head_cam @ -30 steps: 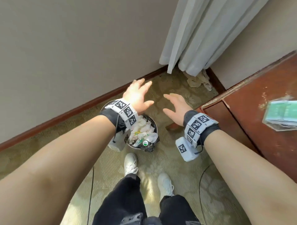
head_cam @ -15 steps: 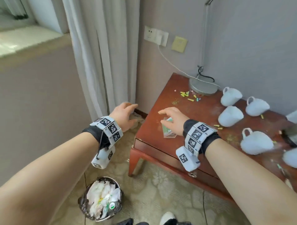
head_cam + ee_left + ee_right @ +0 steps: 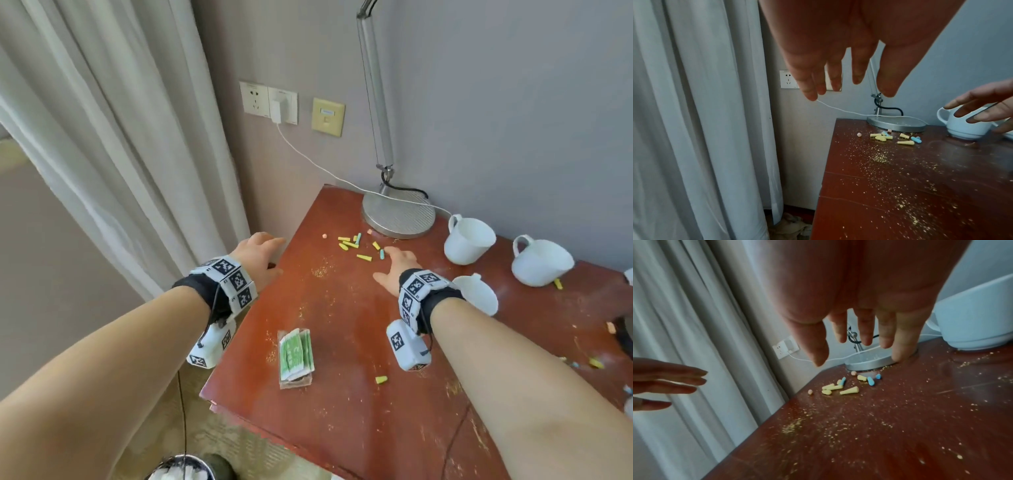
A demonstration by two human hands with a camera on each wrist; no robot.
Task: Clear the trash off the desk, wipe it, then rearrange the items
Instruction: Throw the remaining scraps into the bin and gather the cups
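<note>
A red-brown wooden desk is strewn with crumbs and several small yellow and blue foam pieces near its far left corner. My right hand hovers open just behind that cluster, fingers spread, holding nothing. My left hand is open off the desk's left edge, empty. The wrist views show both palms with straight fingers above the foam pieces. A clear holder of green sachets lies near the front.
A metal lamp base stands at the back with a white cable to the wall socket. White cups lie tipped at the right. A curtain hangs left. The bin sits on the floor below.
The view swung up from the bin on the floor to the desk. Both empty hands moved forward, the right one past the sachet holder toward the foam pieces.
</note>
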